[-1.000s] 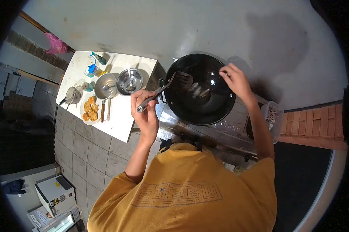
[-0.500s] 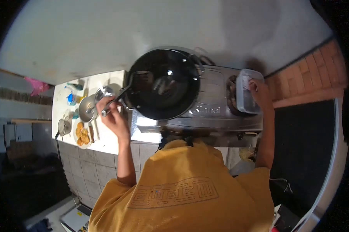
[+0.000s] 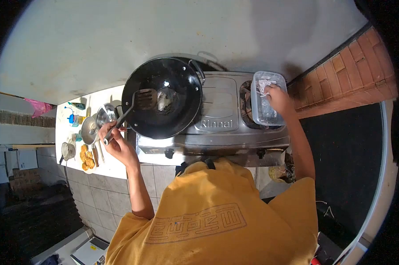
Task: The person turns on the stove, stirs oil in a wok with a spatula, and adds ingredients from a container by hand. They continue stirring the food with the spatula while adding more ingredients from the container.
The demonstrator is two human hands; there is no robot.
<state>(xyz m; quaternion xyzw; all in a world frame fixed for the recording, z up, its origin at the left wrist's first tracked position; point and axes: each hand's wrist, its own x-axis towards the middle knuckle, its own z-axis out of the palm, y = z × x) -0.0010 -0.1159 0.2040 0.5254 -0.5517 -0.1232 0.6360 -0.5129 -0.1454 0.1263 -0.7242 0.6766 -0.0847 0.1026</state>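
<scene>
My left hand (image 3: 120,148) is closed around the handle of a slotted spatula (image 3: 145,99), whose flat head is inside a black wok (image 3: 179,121). Near the middle of the wok is a shiny, pale patch (image 3: 165,102), perhaps oil; glare hides what it is. Over on the right, my right hand (image 3: 280,100) reaches into a clear plastic container (image 3: 266,116). Its fingers are bent against a crumpled whitish piece (image 3: 263,85), whose kind I cannot make out.
The wok stands on the left side of a steel gas stove (image 3: 217,104); the container sits over the right burner. On the white table (image 3: 113,165) at left are a plate of fried food (image 3: 87,158), metal bowls (image 3: 89,130), a strainer (image 3: 68,151) and bottles. A brick ledge (image 3: 341,81) borders the right.
The view has shifted, so the stove and wok appear farther left. The spatula head sits closer to the wok's middle. My right hand stays in the container, at the whitish piece.
</scene>
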